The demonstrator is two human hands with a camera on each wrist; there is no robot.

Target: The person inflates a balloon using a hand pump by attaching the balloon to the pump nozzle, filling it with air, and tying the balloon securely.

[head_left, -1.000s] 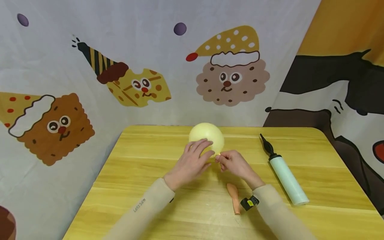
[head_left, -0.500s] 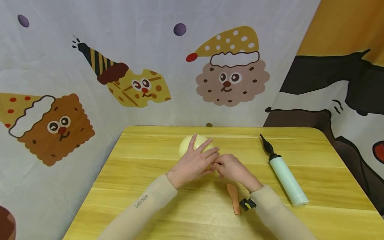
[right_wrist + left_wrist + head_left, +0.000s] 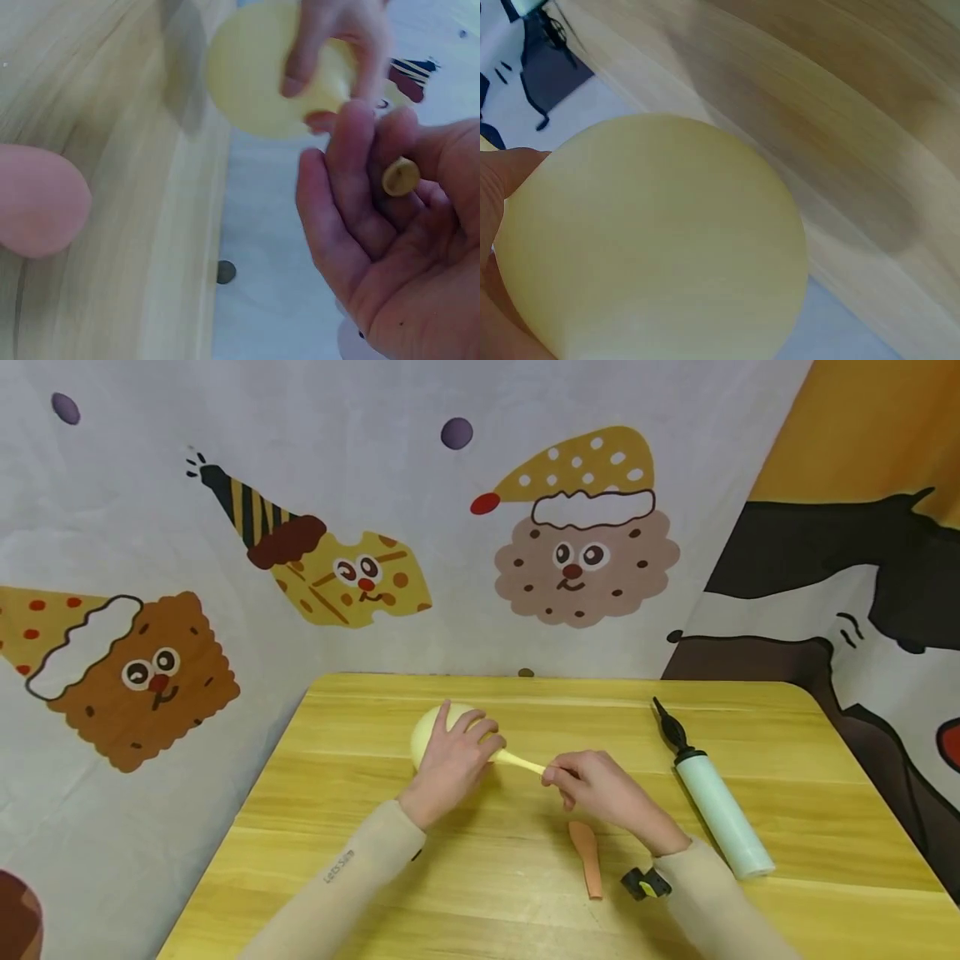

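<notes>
gripping the yellow balloon (image 3: 424, 739) over the table (image 3: 487, 885) with spread, curved fingers of the left hand (image 3: 452, 766); pinching its mouth (image 3: 400, 177) between thumb and fingertips of the right hand (image 3: 597, 783); apparently holding the neck (image 3: 522, 762) taut; next, likely needing a firm, steady pinch.

Here on the left sleeve (image 3: 345, 890) we catch dark lettering (image 3: 339, 867), running up along the forearm: we read "Lets", then a second word, perhaps "Slim", too small for us to swear to.
</notes>
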